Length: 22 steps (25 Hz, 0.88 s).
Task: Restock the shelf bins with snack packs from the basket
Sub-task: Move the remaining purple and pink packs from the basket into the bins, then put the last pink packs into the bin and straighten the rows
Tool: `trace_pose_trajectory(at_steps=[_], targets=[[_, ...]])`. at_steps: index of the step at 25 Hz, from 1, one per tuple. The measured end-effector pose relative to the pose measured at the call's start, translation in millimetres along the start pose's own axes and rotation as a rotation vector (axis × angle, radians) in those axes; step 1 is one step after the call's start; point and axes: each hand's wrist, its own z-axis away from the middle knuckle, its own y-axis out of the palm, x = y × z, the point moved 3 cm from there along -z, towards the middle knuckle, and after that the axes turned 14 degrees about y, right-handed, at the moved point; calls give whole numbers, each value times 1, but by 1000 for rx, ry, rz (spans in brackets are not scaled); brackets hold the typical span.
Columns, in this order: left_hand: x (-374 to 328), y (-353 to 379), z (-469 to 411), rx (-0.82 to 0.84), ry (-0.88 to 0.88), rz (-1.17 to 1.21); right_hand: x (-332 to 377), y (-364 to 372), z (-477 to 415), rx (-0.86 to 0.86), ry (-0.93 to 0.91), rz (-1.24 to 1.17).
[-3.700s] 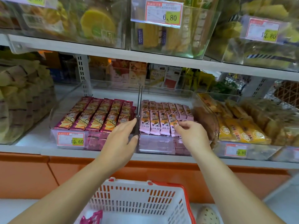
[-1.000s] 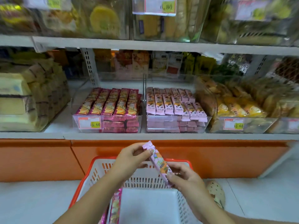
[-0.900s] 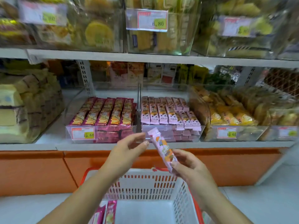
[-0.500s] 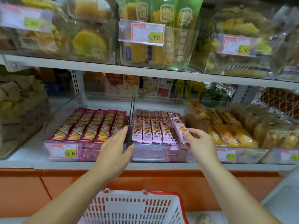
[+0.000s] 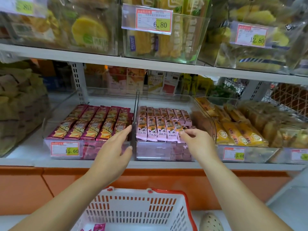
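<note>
A clear shelf bin (image 5: 163, 151) holds rows of light pink snack packs (image 5: 160, 129). My right hand (image 5: 196, 142) is at the bin's front right, its fingertips touching the rightmost pink pack in the front row. My left hand (image 5: 113, 150) is open with straight fingers, resting at the clear divider (image 5: 135, 117) between this bin and the bin of dark magenta snack packs (image 5: 96, 122). Below stands the white basket (image 5: 136, 212) with a red rim; a pink pack (image 5: 98, 228) lies at its bottom.
Yellow pastry packs (image 5: 236, 134) fill the bin to the right, and pale wrapped cakes (image 5: 18, 100) are stacked at the left. The upper shelf (image 5: 150, 65) carries clear bins with price tags. An orange base panel runs under the shelf. A shoe (image 5: 210, 222) shows beside the basket.
Both hands lifted a pink pack out of the basket and up to the shelf. The right hand laid it in the front row of the pink bin; the left hand went to the divider.
</note>
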Motion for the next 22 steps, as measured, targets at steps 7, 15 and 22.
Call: trace_pose_trajectory(at_steps=[7, 15, 22], targets=[[38, -17, 68, -50, -110, -79, -33, 3, 48, -282, -210, -322], [143, 75, 229, 778, -601, -53, -168, 155, 146, 473, 133, 89], [191, 149, 279, 841, -695, -184, -228, 204, 172, 755, 522, 163]])
